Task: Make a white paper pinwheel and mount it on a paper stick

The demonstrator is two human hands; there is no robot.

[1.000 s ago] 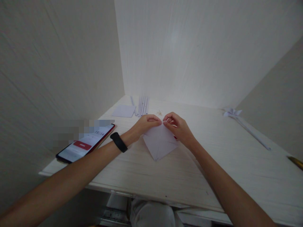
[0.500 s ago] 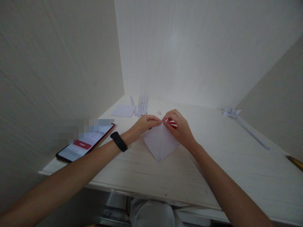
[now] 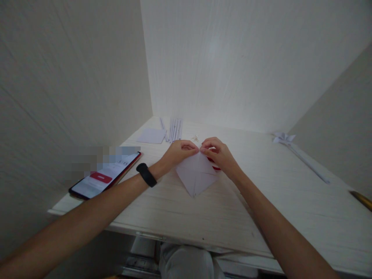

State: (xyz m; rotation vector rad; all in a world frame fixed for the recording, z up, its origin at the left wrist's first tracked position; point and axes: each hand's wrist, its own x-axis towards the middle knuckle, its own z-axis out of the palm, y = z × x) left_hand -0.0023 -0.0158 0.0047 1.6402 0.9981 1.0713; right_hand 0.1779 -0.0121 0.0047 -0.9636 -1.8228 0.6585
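**Both hands pinch the top corner of a folded paper**

Your left hand (image 3: 178,152) and right hand (image 3: 218,155) meet fingertip to fingertip at the far corner of a white folded paper sheet, kite-shaped (image 3: 195,176), which lies flat on the pale wood-grain worktop (image 3: 261,201) with its point toward you. Each hand grips that corner between thumb and fingers; the exact pinch is hard to make out because your knuckles cover it. Your right palm hides the sheet's right edge, and something red (image 3: 215,167) peeks out beneath that hand, too covered to identify. A black wristband (image 3: 146,174) sits on your left wrist.

To the left, a red-edged smartphone (image 3: 106,176) lies screen up, its far end blurred out. Behind your hands lie a flat white paper square (image 3: 151,136), a row of thin white paper strips (image 3: 173,130) and a tiny pale object (image 3: 196,138) too small to tell. At far right rests a white folded paper flower on a long stem (image 3: 293,147); a brass-coloured tip (image 3: 362,199) is cut off by the frame edge.
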